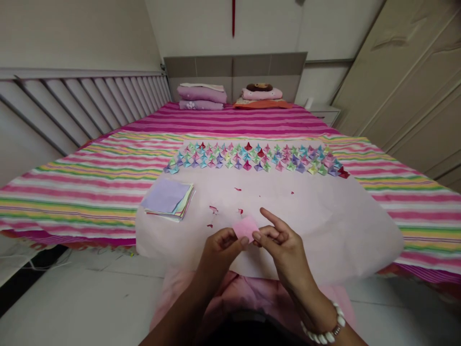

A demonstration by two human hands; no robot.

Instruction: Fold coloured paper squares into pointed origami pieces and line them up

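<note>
A small pink square of folded paper [246, 228] is held between my two hands, above the near part of a large pale sheet [306, 221]. My left hand [224, 246] pinches its left and lower edge with thumb and fingers. At its right corner, the thumb and bent fingers of my right hand [284, 242] grip it, while the index finger sticks out. To the left lies a stack of coloured paper squares [167, 197] with a lilac one on top. Rows of folded paper pieces [247, 165] in many colours line the sheet's far side.
Small red scraps [213, 210] dot the sheet, which lies on a bed with a striped cover [90, 175]. Folded bedding [202, 96] is piled by the headboard [234, 72]. A slatted rail [82, 105] runs along the left; a wardrobe [414, 81] stands right.
</note>
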